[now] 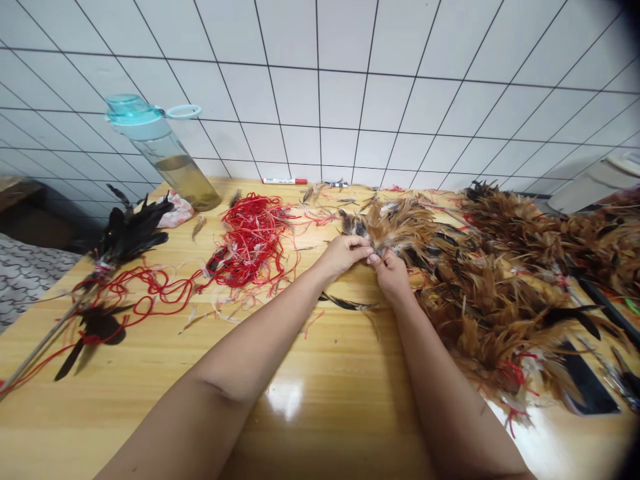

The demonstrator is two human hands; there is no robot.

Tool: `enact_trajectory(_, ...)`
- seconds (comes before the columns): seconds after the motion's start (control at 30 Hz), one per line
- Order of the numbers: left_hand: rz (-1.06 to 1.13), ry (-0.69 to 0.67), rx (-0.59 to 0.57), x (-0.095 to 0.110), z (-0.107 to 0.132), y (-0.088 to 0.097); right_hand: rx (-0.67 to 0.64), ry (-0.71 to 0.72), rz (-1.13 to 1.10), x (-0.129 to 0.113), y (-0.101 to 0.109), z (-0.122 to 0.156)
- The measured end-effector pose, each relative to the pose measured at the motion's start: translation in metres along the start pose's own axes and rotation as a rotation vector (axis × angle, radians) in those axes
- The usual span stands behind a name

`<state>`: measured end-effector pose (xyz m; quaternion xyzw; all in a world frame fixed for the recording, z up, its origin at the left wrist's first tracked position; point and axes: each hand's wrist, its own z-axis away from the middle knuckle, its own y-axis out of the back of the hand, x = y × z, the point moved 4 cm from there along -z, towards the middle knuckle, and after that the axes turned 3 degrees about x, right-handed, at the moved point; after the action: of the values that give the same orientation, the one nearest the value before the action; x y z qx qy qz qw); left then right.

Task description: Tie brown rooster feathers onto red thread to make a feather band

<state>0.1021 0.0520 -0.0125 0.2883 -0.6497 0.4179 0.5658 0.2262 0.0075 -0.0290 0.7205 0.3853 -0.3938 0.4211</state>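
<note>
My left hand (pixel 346 256) and my right hand (pixel 393 273) meet over the middle of the table, thumbs and fingertips pinched together. Between and just behind the fingertips are brown and grey feathers (pixel 403 227), whose lower ends they grip; the exact pinch point is partly hidden. A long dark feather (pixel 347 305) lies on the wood below the hands. To the right of my right hand spreads a big heap of brown feathers (pixel 480 300). Left of my left hand sits a tangled pile of red string (pixel 255 240).
At the left, black feathers (pixel 125 233) are tied to a stick (pixel 43 347). A water bottle (pixel 175 160) stands by the tiled wall (pixel 345 93), with a red-capped marker (pixel 284 181) nearby. A phone (pixel 590 383) and scissors (pixel 620 383) lie at right.
</note>
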Motion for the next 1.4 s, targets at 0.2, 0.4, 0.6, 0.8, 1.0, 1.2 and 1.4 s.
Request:
enact_trajectory(0.2,0.058,0.046,-0.056,0.001,0.0,0.004,-0.065,0.01,-0.014,-0.003,-0.001,0.002)
enact_trajectory(0.4,-0.007,0.037,-0.164,0.003,0.0,0.005,-0.12,0.065,0.053,-0.009,-0.003,0.002)
enact_trajectory(0.6,-0.048,0.019,-0.134,0.003,-0.002,0.004,-0.072,0.082,0.128,-0.012,-0.005,0.004)
enact_trajectory(0.8,-0.043,0.036,-0.006,0.0,-0.003,0.01,-0.068,0.01,0.05,-0.01,-0.004,0.004)
enact_trajectory(1.0,-0.012,0.039,-0.023,0.002,-0.002,0.011,-0.058,-0.101,-0.126,-0.006,0.001,0.001)
enact_trajectory(1.2,-0.117,0.012,-0.052,0.004,-0.003,0.01,-0.134,-0.106,-0.122,-0.005,0.0,0.001)
enact_trajectory(1.4,-0.138,-0.008,-0.098,0.006,-0.002,0.006,-0.206,-0.078,-0.166,-0.002,-0.003,0.001)
